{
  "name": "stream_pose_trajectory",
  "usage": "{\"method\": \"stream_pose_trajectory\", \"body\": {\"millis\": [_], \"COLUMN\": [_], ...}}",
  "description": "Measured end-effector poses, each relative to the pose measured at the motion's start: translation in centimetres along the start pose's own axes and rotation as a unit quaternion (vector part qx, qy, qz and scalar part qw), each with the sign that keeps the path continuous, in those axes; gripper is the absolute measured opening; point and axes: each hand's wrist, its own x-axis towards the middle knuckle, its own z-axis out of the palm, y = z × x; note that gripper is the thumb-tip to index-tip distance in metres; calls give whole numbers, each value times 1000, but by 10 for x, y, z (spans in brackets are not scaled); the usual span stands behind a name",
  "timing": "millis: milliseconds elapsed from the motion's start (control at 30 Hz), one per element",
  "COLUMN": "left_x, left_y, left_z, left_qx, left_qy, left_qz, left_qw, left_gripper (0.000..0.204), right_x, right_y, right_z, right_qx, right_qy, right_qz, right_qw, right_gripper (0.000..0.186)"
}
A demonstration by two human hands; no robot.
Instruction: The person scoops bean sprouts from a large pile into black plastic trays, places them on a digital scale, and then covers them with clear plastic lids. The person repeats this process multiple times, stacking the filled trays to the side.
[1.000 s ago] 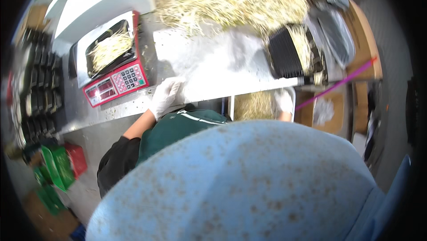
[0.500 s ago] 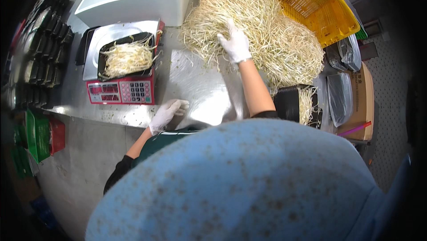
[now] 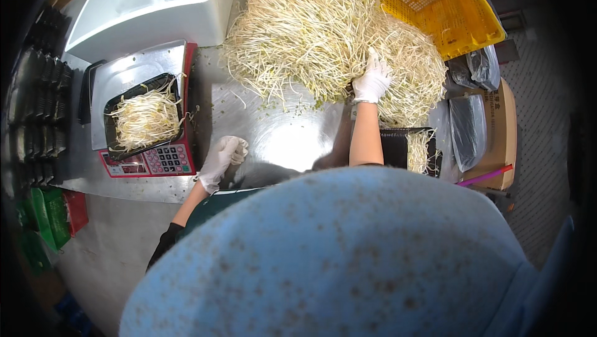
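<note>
A large heap of bean sprouts (image 3: 305, 32) covers the far middle of the metal table. My right hand (image 3: 373, 80), in a white glove, reaches into the near right side of the heap. Its fingers are stretched out against the sprouts, with the tips partly hidden among them. My left hand (image 3: 224, 159), gloved too, rests near the table's front edge, fingers curled in and no object visible in them. Left of it, a black tray (image 3: 111, 126) filled with sprouts sits on a red scale (image 3: 189, 144) with a metal plate.
Behind the scale stands a white bin (image 3: 214, 19). A yellow perforated crate (image 3: 463, 29) leans behind the heap. More black trays (image 3: 388, 147), one with sprouts, lie near my right forearm, beside a cardboard box (image 3: 507, 138). Stacked black trays (image 3: 40, 113) line the left.
My right hand has moved right and nearer along the heap, its fingers less spread. My left hand's fingers have curled in. The whole view has shifted, placing the scale farther left and lower.
</note>
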Motion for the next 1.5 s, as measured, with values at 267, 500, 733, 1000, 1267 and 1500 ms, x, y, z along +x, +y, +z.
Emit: {"method": "stream_pose_trajectory", "body": {"millis": [267,500,733,1000,1267,1500], "left_x": [-6,-33,-58,-37,92,55], "left_y": [-5,25,14,24,88,57], "left_z": [0,18,1,17,79,39], "left_qx": [91,91,158,642,798,697], "left_qy": [26,-34,-26,30,1,31], "left_qz": [87,81,60,382,342,370], "left_qw": [992,992,985,664,496,613], "left_gripper": [31,29,24,56,56,78], "right_x": [18,-52,-83,-171,-137,-119], "right_y": [16,-133,-136,61,42,-49], "right_z": [-39,-105,-120,-238,-209,-211], "right_qx": [658,228,217,3,67,189], "right_qy": [71,-60,-86,-39,-108,-163], "right_qz": [175,-73,-254,104,165,-143], "right_qw": [729,969,939,994,978,958], "right_gripper": [29,32,87,38,27,93]}}
